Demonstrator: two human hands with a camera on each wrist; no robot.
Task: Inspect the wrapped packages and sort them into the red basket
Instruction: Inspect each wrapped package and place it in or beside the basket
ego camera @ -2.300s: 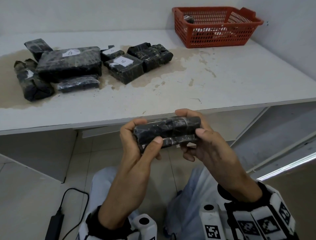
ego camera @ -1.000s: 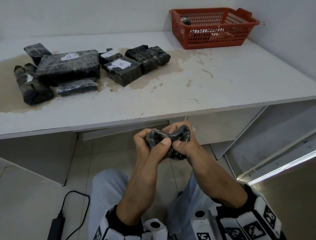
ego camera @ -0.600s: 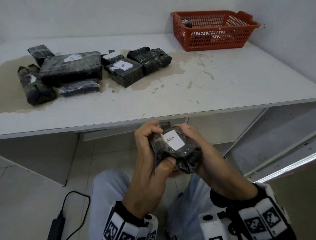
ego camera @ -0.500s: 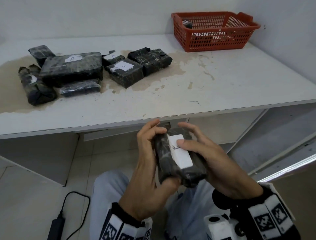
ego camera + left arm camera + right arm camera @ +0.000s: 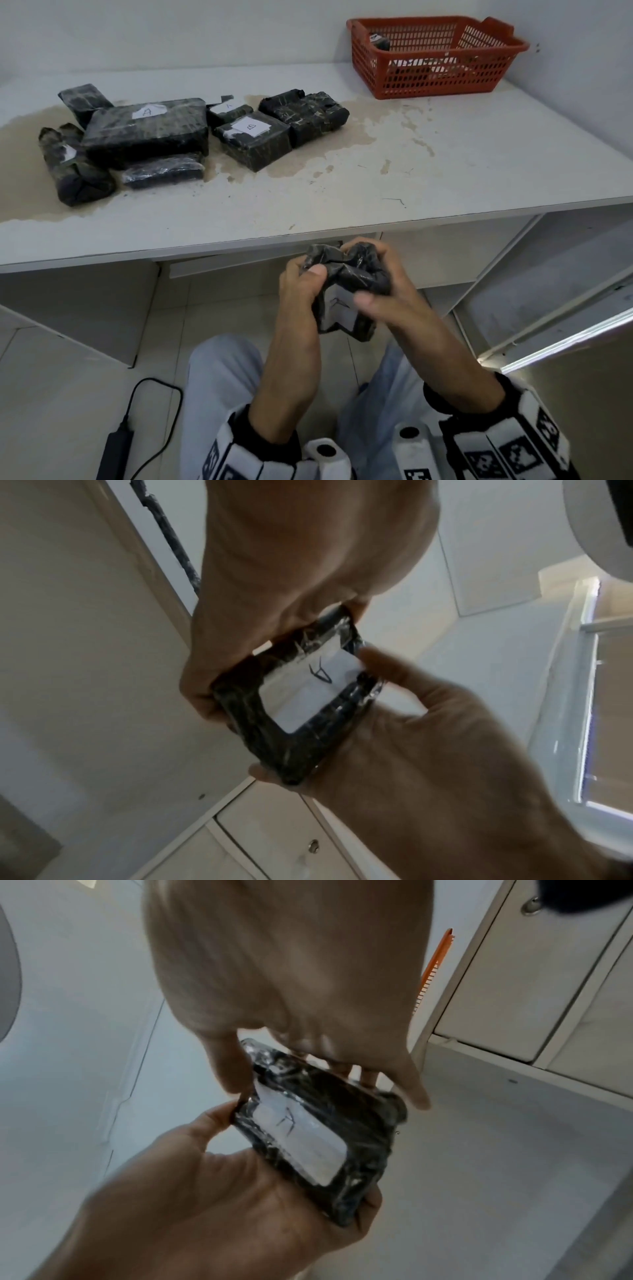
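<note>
Both hands hold one black wrapped package [image 5: 346,274] upright over my lap, just below the table's front edge. My left hand [image 5: 303,279] grips its upper left, thumb on the crumpled top end. My right hand [image 5: 376,291] grips the upper right, fingers curled over the top. A white label [image 5: 308,691] with a handwritten mark faces me, also seen in the right wrist view on the package [image 5: 359,1123]. The red basket [image 5: 435,78] stands at the table's far right corner with a wrapped package [image 5: 378,41] inside. Several black wrapped packages [image 5: 147,130] lie at the table's left.
The white table [image 5: 445,164] has a brown stain around the package group. A labelled package [image 5: 253,144] and an unlabelled one [image 5: 308,114] lie nearest the middle. A black charger with cable [image 5: 114,452] lies on the floor at left. An open cabinet door [image 5: 548,308] stands at right.
The package was turned in my hands from lying lengthways with the label up to standing on end. Both hands shifted to its top end.
</note>
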